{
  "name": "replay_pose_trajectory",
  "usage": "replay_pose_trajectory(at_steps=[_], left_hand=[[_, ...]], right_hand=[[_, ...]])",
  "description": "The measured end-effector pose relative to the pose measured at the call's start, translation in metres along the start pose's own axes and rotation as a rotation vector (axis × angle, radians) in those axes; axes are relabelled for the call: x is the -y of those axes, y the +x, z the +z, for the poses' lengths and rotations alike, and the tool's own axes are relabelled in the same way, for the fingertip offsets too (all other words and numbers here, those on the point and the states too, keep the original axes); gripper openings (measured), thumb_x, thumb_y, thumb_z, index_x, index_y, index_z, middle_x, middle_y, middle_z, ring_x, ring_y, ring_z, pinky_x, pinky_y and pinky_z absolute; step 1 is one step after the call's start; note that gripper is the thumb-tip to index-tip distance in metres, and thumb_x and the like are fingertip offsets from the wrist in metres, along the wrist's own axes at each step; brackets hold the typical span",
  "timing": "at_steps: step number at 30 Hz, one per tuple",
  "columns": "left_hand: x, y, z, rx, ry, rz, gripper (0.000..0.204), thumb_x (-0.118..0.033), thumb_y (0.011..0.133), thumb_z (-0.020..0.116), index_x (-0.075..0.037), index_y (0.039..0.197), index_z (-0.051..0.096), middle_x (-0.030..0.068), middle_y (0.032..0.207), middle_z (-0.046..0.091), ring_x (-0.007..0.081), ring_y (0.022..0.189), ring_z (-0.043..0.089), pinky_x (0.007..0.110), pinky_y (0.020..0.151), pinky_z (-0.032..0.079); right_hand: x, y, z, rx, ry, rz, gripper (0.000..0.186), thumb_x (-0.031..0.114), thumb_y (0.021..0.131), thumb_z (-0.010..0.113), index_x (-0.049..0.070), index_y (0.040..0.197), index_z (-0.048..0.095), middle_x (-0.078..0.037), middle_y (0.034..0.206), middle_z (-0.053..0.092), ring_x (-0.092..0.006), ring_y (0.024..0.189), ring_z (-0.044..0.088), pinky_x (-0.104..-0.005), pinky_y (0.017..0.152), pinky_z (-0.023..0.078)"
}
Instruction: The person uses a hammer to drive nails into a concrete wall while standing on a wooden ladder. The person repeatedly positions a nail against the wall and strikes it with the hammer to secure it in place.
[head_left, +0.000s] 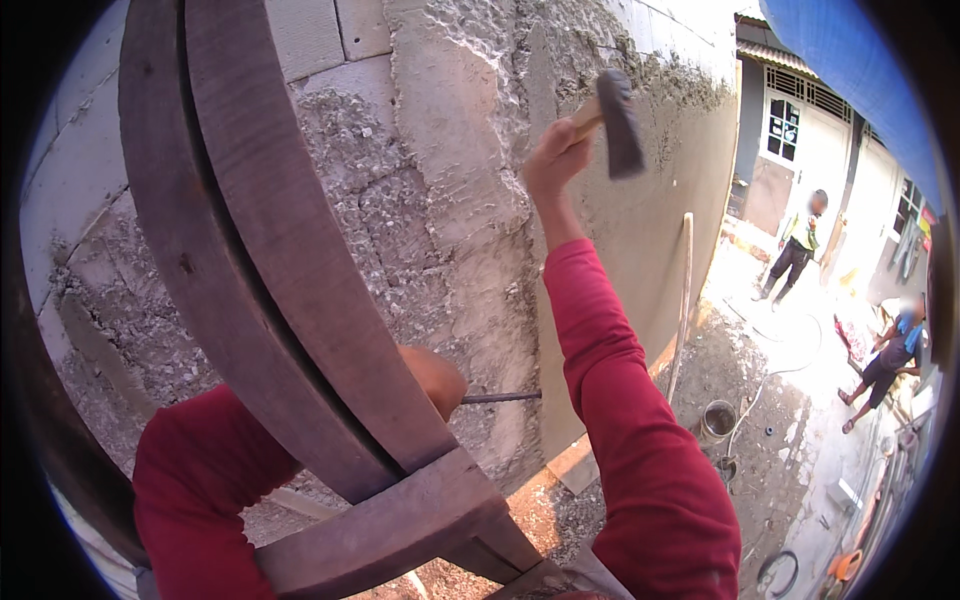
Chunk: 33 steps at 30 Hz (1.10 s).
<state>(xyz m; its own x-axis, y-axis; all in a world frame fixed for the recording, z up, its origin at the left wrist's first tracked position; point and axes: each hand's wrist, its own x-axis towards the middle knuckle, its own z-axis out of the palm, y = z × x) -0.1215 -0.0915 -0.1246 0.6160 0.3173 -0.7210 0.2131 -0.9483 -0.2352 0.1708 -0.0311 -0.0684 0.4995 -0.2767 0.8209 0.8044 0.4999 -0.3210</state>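
My right hand (558,160) is raised in front of the wall, closed round the wooden handle of a hatchet (619,125) with a dark metal head. The head is held clear of the wall surface. Past the wooden door or window frame (270,230), my left arm bends around, and part of my left hand (436,380) shows beyond its edge. From that hand a thin dark metal rod (503,397) sticks out to the right, low against the rough wall. The frame hides most of the left hand's fingers.
The wall (440,150) has chipped, rough mortar beside smooth grey plaster. A long wooden stick (685,290) leans there. On the ground are a bucket (718,418), a hose (765,385) and an orange object (848,566). Two people (797,245) stand at the right near a house.
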Motion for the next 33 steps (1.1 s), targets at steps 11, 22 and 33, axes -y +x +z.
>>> replay_pose_trajectory(at_steps=[11, 22, 33], left_hand=[[-0.018, -0.037, 0.001, -0.328, -0.130, 0.165, 0.019, -0.016, 0.082, 0.066, 0.001, 0.074, 0.064, 0.0182, 0.075, 0.063, 0.0382, 0.077, 0.067, 0.050, 0.060, 0.049], [0.048, 0.055, 0.016, -0.068, -0.152, 1.329, 0.031, -0.022, 0.079, 0.070, 0.004, 0.064, 0.059, 0.0186, 0.062, 0.056, 0.0387, 0.064, 0.064, 0.052, 0.050, 0.044], [0.090, 0.077, 0.064, -0.484, -0.252, 1.298, 0.027, -0.019, 0.079, 0.068, 0.000, 0.062, 0.059, 0.0149, 0.058, 0.055, 0.0366, 0.058, 0.062, 0.050, 0.049, 0.044]], right_hand=[[0.031, 0.013, -0.009, 0.159, -0.027, 0.235, 0.060, 0.049, 0.103, 0.045, -0.006, 0.091, 0.065, -0.031, 0.092, 0.068, -0.0453, 0.091, 0.068, -0.0532, 0.078, 0.049], [-0.010, -0.003, 0.009, 0.293, -0.238, 0.403, 0.058, 0.047, 0.102, 0.047, -0.008, 0.098, 0.065, -0.027, 0.088, 0.069, -0.0430, 0.082, 0.069, -0.0506, 0.076, 0.051], [0.004, 0.006, 0.030, 0.444, -0.215, 0.724, 0.062, 0.049, 0.103, 0.043, -0.008, 0.084, 0.060, -0.024, 0.076, 0.065, -0.0311, 0.066, 0.067, -0.0425, 0.060, 0.049]])
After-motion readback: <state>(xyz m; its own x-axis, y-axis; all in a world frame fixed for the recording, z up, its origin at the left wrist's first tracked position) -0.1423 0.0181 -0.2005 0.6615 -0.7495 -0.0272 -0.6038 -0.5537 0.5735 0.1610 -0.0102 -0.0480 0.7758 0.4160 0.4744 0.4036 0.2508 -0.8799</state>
